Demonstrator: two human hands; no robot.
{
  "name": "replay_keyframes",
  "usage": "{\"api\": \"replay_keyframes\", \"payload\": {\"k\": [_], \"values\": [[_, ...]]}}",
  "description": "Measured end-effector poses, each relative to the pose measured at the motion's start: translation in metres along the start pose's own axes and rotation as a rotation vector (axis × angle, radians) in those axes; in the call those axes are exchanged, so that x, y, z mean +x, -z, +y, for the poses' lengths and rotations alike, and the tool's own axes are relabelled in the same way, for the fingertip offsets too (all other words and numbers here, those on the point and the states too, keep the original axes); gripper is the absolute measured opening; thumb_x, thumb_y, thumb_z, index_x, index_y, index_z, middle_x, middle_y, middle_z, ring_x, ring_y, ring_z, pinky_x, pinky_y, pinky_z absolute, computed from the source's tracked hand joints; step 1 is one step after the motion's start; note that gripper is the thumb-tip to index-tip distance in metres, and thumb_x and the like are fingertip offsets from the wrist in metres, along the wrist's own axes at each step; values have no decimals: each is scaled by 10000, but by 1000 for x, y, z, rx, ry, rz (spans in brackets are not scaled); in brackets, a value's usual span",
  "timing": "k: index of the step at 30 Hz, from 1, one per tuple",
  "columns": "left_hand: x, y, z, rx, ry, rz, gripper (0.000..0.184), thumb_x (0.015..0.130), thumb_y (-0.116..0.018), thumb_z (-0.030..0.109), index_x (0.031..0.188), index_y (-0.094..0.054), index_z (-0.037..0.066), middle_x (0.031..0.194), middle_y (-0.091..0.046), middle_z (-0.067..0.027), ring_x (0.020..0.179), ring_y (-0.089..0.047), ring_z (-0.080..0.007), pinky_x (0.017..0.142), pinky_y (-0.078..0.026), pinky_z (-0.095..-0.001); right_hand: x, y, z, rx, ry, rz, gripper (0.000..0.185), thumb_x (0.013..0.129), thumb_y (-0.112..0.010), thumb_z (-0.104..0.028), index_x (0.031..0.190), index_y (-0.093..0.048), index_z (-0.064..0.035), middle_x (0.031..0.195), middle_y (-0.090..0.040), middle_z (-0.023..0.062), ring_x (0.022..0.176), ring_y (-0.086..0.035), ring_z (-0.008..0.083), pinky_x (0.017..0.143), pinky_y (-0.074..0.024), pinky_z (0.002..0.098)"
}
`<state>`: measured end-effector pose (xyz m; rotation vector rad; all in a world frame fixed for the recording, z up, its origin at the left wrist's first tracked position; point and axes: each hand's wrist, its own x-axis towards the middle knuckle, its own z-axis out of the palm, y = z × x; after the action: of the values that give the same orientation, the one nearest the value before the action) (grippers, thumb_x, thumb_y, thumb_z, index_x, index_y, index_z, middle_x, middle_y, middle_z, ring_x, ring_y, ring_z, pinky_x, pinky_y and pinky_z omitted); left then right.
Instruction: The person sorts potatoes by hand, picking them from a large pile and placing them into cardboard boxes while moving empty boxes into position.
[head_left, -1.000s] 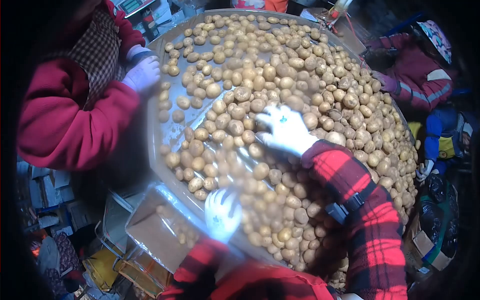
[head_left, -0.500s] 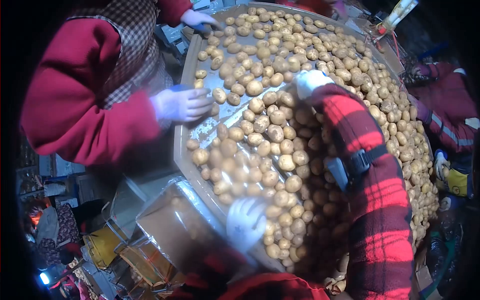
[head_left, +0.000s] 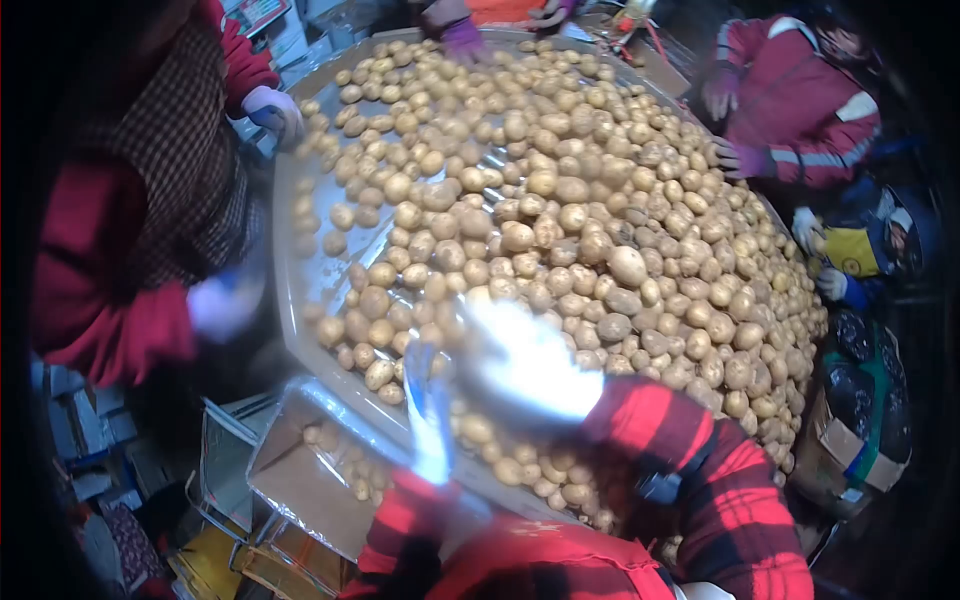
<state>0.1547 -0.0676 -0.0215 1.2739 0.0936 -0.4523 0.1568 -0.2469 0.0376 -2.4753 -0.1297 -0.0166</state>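
Note:
A large heap of potatoes [head_left: 680,270] covers a wide table with a raised pale rim [head_left: 290,300]. My left hand [head_left: 430,410], in a white and blue glove, is upright at the near rim with its fingers extended beside the potatoes. Just right of it, my right hand [head_left: 525,360], also gloved, is over the near potatoes. It is smeared by motion and overexposed, so its fingers and anything in them cannot be made out. Below the rim, a plastic-lined box [head_left: 300,480] holds several potatoes.
A co-worker in a dark red top [head_left: 110,280] stands at the left, gloved hands near the rim. Other people are at the far edge and right side [head_left: 800,100]. A carton with black bags [head_left: 850,400] sits at lower right; a yellow container [head_left: 210,560] at lower left.
The view has swung. My right hand has come from the middle of the heap back toward my left hand, which now points upward. The left co-worker's near hand has drawn back from the table.

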Motion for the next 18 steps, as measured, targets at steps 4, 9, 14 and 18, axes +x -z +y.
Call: {"api": "replay_keyframes", "payload": {"k": [4, 9, 14, 18], "values": [[-6, 4, 19, -339, 317, -242, 488, 1080, -430, 348, 1505, -415, 109, 1473, -484, -108, 1182, -556, -230, 937, -513, -380, 7, 29, -16, 32, 284, 10, 454, 797, -707, -216, 1197, -629, -16, 1201, -611, 249, 1062, -618, 439, 878, -531, 512], [-21, 3, 11, -528, 578, -92, 456, 1034, -497, 466, 1324, -563, 120, 1301, -592, -76, 1148, -581, -260, 873, -528, -442, 47, 39, 98, -507, -397, 37, 647, 955, -507, -427, 1488, -439, -66, 1497, -448, 219, 1401, -378, 413, 1131, -206, 687], [-18, 16, -8, -570, 588, -203, 485, 1021, -502, 514, 1245, -591, 93, 1119, -634, -90, 1100, -602, -285, 936, -515, -482, 36, 60, 67, -359, -99, -100, 465, 922, -596, -365, 1301, -627, -99, 1379, -553, 226, 1168, -590, 412, 1017, -422, 571], [-19, 26, -15, -719, 623, -313, 402, 1028, -547, 404, 1248, -594, 71, 1127, -643, -106, 1114, -609, -285, 972, -506, -485, 91, 95, 132, -608, -301, 49, 533, 901, -605, -269, 1381, -515, -56, 1386, -572, 186, 1127, -624, 390, 957, -512, 482]]}}
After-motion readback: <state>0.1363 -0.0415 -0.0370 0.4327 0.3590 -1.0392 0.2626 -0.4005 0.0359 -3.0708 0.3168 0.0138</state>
